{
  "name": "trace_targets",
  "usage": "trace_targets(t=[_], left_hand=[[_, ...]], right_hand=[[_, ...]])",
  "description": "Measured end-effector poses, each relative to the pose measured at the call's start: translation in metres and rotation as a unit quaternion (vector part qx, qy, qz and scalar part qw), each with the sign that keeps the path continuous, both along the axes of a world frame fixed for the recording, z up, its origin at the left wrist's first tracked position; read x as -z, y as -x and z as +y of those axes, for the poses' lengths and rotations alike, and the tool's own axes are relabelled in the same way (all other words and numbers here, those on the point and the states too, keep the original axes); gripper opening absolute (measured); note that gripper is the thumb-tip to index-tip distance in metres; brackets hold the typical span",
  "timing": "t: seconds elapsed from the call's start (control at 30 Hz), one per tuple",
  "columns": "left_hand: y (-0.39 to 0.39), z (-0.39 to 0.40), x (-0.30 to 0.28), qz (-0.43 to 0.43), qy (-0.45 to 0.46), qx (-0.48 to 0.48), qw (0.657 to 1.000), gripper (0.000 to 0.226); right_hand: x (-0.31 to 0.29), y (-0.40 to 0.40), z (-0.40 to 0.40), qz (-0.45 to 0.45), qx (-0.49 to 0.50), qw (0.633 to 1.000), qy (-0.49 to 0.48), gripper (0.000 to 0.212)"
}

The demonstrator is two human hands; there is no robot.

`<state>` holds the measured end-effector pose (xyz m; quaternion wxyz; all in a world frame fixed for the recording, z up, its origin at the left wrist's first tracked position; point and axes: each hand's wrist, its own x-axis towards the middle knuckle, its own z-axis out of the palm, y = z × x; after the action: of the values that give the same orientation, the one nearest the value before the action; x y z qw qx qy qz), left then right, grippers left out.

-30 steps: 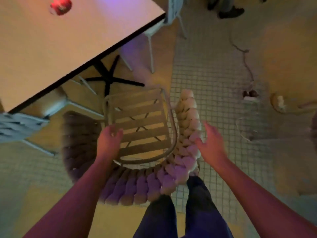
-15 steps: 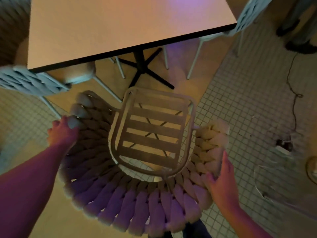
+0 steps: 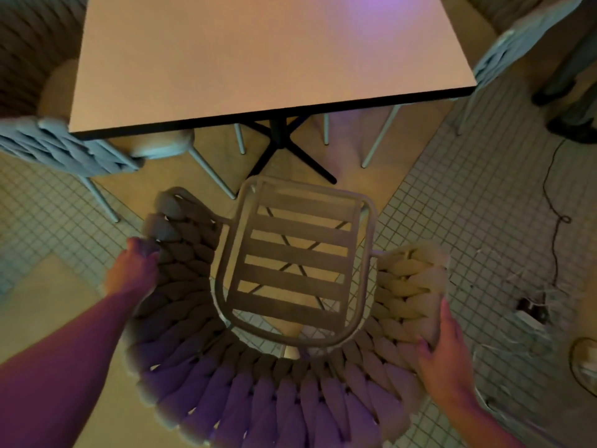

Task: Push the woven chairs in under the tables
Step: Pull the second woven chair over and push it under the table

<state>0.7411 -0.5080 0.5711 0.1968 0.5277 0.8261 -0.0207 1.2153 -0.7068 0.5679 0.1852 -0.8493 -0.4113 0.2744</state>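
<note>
Gripping the woven chair point(image 3: 290, 376) by the two ends of its curved, braided backrest, the person stands directly behind it and faces the table point(image 3: 265, 59). The left hand point(image 3: 134, 270) is curled around the thick weave on the left arm of the backrest, fingers clenched over its outer edge; the right hand point(image 3: 444, 347) is pressed against the outside of the right arm, thumb on the inner braids, so the weave is pinched between thumb and palm. Holding both sides this way probably lets the chair be steered straight as well as pushed — a one-sided grip would likely swing it. The slatted seat point(image 3: 292, 260) points toward the table's near edge but lies wholly outside it, its front rail near the black cross-shaped base point(image 3: 284, 143) as seen from above, so the push is judged barely begun. Two pale blue chairs point(image 3: 64, 147) flank the table at left and right, and their legs leave a gap that the seat must pass between. A loose cable point(image 3: 554, 202) trails over the tiled floor point(image 3: 484, 221) well to the right, clear of the chair's path.
</note>
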Motion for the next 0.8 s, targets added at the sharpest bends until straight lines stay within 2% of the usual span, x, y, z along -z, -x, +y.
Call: trace_targets(t=[0.17,0.37,0.57,0.8], left_hand=[[-0.024,-0.02,0.0,-0.029,0.015,-0.081,0.996,0.032],[-0.047,-0.042,-0.002,-0.021,0.03,-0.142,0.989,0.035],[-0.049,-0.035,0.0,0.007,0.04,-0.151,0.988,0.036],[-0.051,-0.007,0.0,0.003,0.029,-0.16,0.987,0.033]], right_hand=[[-0.005,-0.043,0.054,-0.034,-0.051,0.998,0.03,0.086],[-0.01,-0.07,0.103,-0.059,-0.103,0.992,0.044,0.086],[-0.01,-0.075,0.113,-0.06,-0.123,0.99,0.044,0.085],[-0.006,-0.086,0.161,-0.043,-0.149,0.988,0.019,0.085]])
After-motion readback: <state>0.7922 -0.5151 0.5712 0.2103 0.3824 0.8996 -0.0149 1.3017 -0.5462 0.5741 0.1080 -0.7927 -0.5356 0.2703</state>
